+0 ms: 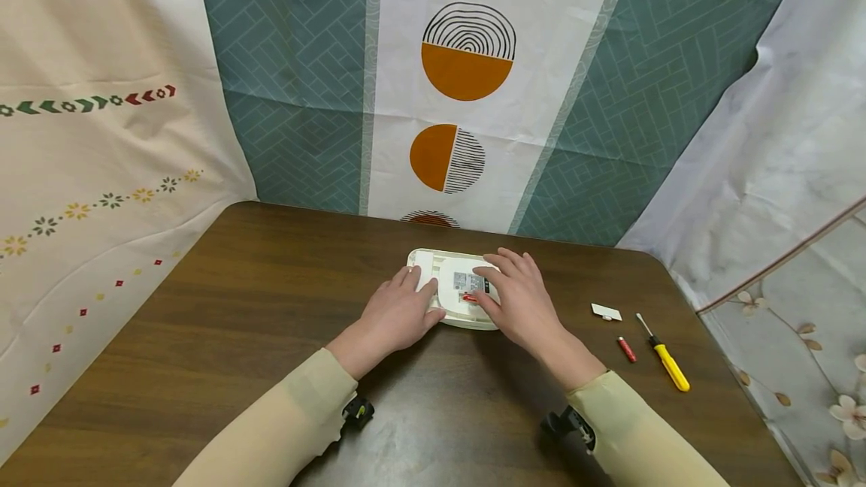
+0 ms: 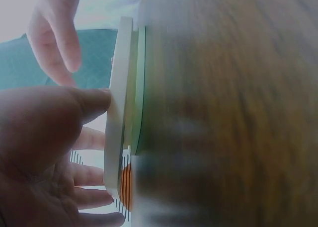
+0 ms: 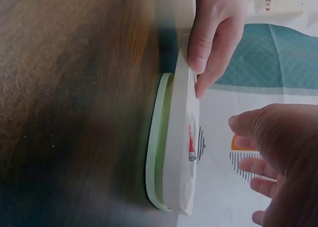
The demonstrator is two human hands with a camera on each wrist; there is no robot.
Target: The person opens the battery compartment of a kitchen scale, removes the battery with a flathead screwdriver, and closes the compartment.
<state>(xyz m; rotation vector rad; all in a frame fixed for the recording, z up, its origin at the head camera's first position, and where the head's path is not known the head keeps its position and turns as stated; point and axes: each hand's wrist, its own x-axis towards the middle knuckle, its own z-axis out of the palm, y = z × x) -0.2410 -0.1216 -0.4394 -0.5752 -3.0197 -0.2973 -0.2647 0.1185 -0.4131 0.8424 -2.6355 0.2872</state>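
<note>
A white device with rounded corners and a pale green lower layer (image 1: 467, 323) lies on the table, its label and battery compartment facing up. One red battery (image 3: 192, 143) sits in the compartment, tilted up a little out of it in the right wrist view. My left hand (image 1: 402, 310) rests on the device's left end, fingers on the top face and thumb near the front edge. Over the right end my right hand (image 1: 521, 291) hovers with spread, slightly bent fingers, a gap showing between them and the device in the right wrist view.
To the right on the brown table (image 1: 271, 307) lie a small white battery cover (image 1: 606, 312), a second red battery (image 1: 626, 349) and a screwdriver (image 1: 670, 364) with a yellow handle. Patterned cloths (image 1: 298, 81) hang behind the table and along both sides.
</note>
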